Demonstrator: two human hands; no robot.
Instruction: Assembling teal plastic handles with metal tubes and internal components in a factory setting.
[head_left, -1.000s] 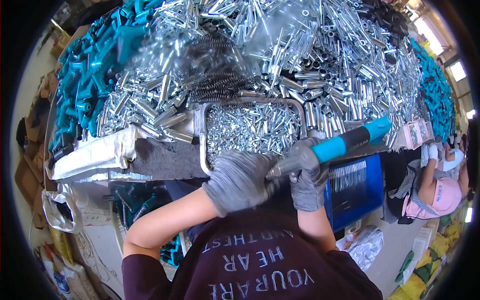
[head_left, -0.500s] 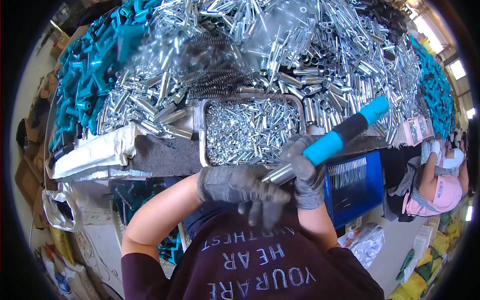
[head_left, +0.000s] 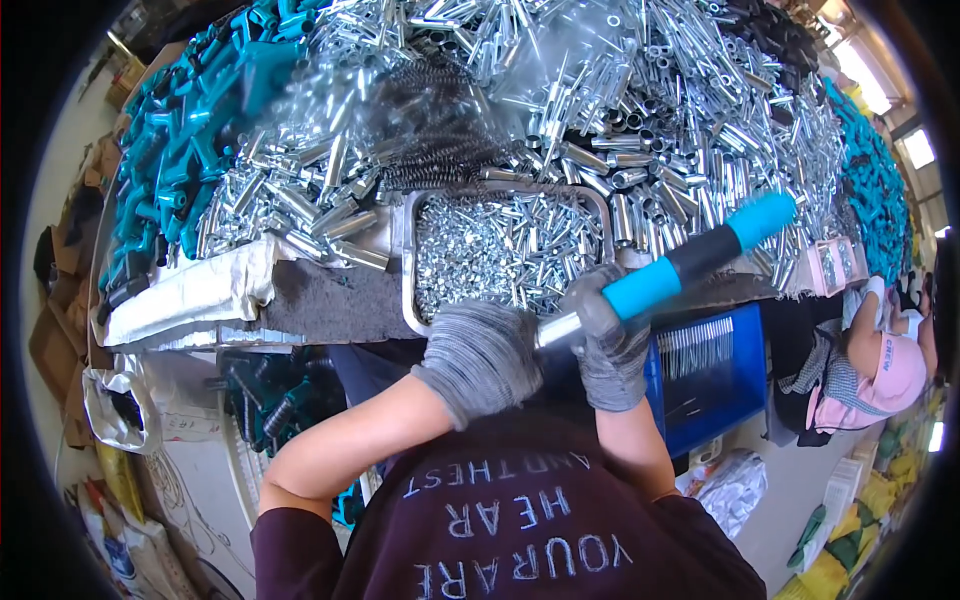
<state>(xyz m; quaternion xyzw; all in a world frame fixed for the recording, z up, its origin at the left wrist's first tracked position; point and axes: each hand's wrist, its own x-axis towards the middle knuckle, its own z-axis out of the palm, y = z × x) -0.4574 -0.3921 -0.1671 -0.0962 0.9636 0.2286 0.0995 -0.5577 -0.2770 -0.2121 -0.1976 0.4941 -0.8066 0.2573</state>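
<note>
Both my hands wear grey knit gloves. My right hand [head_left: 610,340] grips a tool [head_left: 690,262] with a blue and black handle that points up and to the right. Its silver metal shaft runs down-left into my left hand [head_left: 478,358], which is closed around the shaft's end. Both hands sit at the near edge of a metal tray [head_left: 408,262] filled with small shiny screws. What lies inside my left fist is hidden.
A big heap of silver metal tubes [head_left: 640,130], black springs [head_left: 440,150] and teal plastic handles [head_left: 190,150] covers the bench. A blue bin [head_left: 720,385] with metal rods stands to my right. Another person in a pink cap [head_left: 890,370] sits at far right.
My left hand has risen from below the shaft and closed on its end again. The blue handle has tilted up a little and shifted right.
</note>
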